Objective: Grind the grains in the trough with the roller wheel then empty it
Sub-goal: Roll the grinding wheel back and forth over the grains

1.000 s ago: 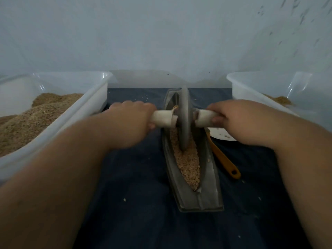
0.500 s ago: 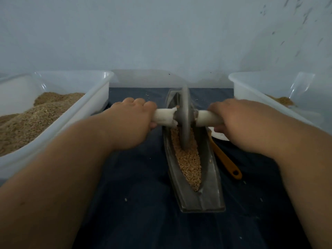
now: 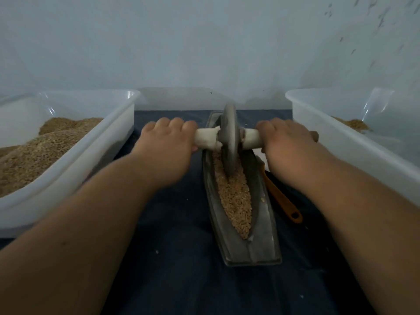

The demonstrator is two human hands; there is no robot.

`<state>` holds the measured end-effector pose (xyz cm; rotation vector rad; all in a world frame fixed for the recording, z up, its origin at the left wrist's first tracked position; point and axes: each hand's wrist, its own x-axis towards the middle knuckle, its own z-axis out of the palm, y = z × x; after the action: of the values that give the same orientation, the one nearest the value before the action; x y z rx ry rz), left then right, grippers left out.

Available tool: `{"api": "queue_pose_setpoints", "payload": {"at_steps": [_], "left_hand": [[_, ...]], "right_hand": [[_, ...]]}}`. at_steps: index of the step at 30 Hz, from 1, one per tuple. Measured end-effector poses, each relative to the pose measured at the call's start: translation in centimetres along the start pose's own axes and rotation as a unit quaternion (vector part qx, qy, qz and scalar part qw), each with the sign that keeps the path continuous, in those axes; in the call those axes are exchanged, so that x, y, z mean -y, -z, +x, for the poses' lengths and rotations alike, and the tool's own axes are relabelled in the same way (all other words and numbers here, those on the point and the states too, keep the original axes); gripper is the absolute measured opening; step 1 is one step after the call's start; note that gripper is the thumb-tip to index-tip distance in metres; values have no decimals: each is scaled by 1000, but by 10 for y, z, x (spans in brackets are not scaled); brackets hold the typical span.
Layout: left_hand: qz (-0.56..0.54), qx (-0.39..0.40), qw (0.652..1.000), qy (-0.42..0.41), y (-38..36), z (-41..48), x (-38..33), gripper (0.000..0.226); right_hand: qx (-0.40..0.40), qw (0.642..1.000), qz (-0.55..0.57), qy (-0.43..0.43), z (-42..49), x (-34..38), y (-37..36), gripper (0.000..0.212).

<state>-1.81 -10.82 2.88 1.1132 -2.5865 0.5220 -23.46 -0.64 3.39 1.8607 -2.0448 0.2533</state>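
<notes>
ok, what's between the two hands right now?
Head view: the roller wheel, upright in the trough on the grains; its white-wrapped handle runs into the left hand and right hand.

1. The trough (image 3: 261, 246) lies mid-bench (image 3: 181, 269), running 6 to 12 o'clock, with grains (image 3: 236, 201) in it.
2. The wheel (image 3: 229, 137) stands in the grains toward the 12 o'clock end.
3. The left grip (image 3: 168, 148) holds the axle (image 3: 206, 138) at the wheel's 9 o'clock, and the right grip (image 3: 288, 142) holds it at 3.
4. The left bin (image 3: 109, 142), at the trough's 9 o'clock, holds a heap (image 3: 34, 155).
5. The right bin (image 3: 341, 142), at 3, holds a pile (image 3: 354, 125).
6. A spoon (image 3: 284, 201) lies between the trough and the right bin.
</notes>
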Motion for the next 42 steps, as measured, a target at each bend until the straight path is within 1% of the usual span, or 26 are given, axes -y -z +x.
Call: {"api": "queue_pose_setpoints", "payload": {"at_steps": [1,3,4,6,9,11,13,15,16,18,20,22,24,26,28,30,33,35,37,39,41,42], "left_hand": [[25,-27,999,18,-6,2,-3,38],[31,-61,997,41,-14,6,-7,42],[28,-69,996,45,-16,7,-8,43],[30,-59,997,44,-16,8,-7,42],[14,8,1000,21,-2,4,-2,38],[-35,67,997,-19,12,-4,4,29],[-87,161,982,-47,31,-13,7,20],[-108,241,963,-58,48,-21,7,17],[-110,264,956,-60,55,-23,7,16],[-118,285,949,-61,64,-25,7,15],[-125,282,949,-60,64,-24,7,14],[-125,262,955,-54,56,-20,8,15],[-131,228,964,-39,42,-15,9,19],[-115,155,981,-31,27,-9,10,23],[-73,66,995,-20,12,-3,8,29],[-28,4,1000,7,0,1,2,36],[20,-28,999,37,-9,4,-8,43],[30,-26,999,34,-8,4,-8,44],[13,2,1000,21,0,2,-4,41],[-42,64,997,-2,12,-2,2,32],[-88,151,984,-25,24,-8,5,21],[-99,191,976,-33,31,-11,6,21]], "right_hand": [[-13,1000,-7,-15,5,1,-7,34],[-29,999,-15,-35,12,2,-17,35],[-29,999,-17,-39,14,2,-19,35],[-23,999,-29,-35,13,3,-18,34],[3,999,-40,15,3,-1,-4,33],[52,997,-28,56,-9,-5,13,29],[124,990,8,73,-20,-7,34,26],[188,979,28,72,-30,-6,51,23],[205,976,17,75,-33,-6,56,22],[225,971,-8,76,-36,-7,59,22],[215,973,2,82,-34,-9,56,19],[197,977,31,80,-28,-10,48,16],[159,984,53,59,-19,-11,34,24],[89,995,36,38,-10,-8,17,41],[25,1000,5,14,-2,-4,0,50],[-18,1000,-13,-3,5,-2,-12,50],[-40,999,-10,-9,11,-5,-21,46],[-28,1000,-5,1,9,-9,-21,47],[-7,1000,1,18,4,-13,-16,47],[24,999,3,42,-3,-14,-1,46],[69,996,3,59,-11,-11,18,46],[95,993,7,67,-16,-10,27,46]]}}
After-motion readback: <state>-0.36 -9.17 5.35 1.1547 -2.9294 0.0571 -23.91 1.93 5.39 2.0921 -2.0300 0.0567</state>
